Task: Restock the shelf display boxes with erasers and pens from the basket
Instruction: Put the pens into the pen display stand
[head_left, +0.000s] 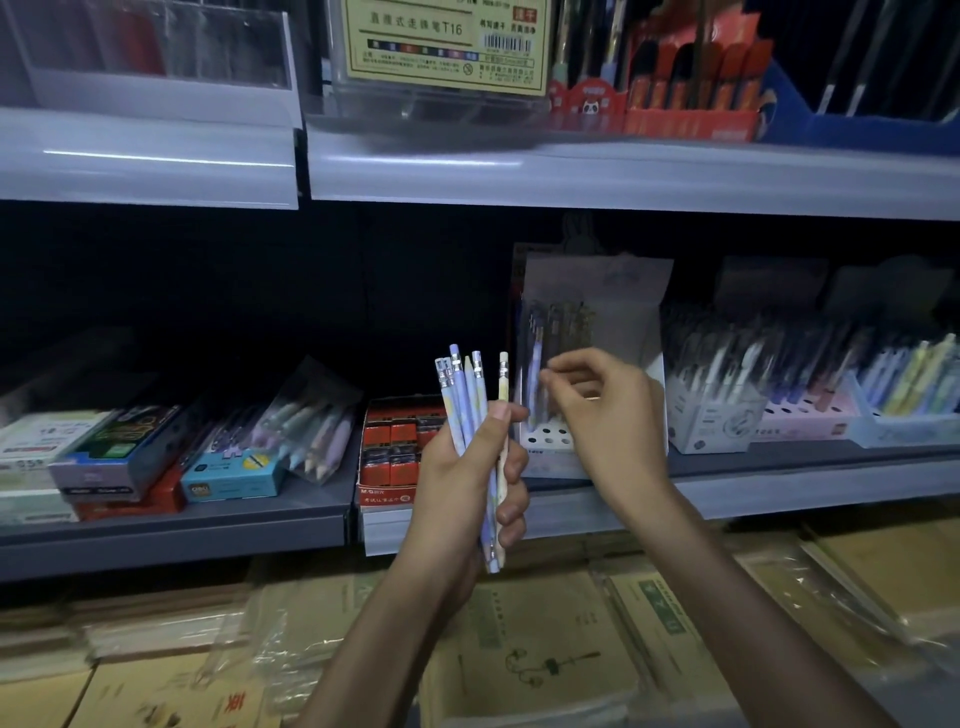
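Left hand (460, 480) round pencils (464, 396) — right hand (605, 413) with pen (535, 364) at box (549, 441)

Head view — forward-down, near shelf (727, 488)

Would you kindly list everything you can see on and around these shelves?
pencils: about six, pastel blue, lilac and yellow, in the left hand
pen: one, lilac, blurred, over the display box
display box: one, white with holes, middle shelf
eraser box: one, red, middle shelf, left of the display box
pen trays: three, white, pink, blue, middle shelf right
bagged pencils: one pack, pastel, middle shelf left
exercise books: many, brown, bottom
labelled tub: one, clear with yellow label, top shelf
left hand: grips the pencils
right hand: fingers curled at the pen, grip unclear
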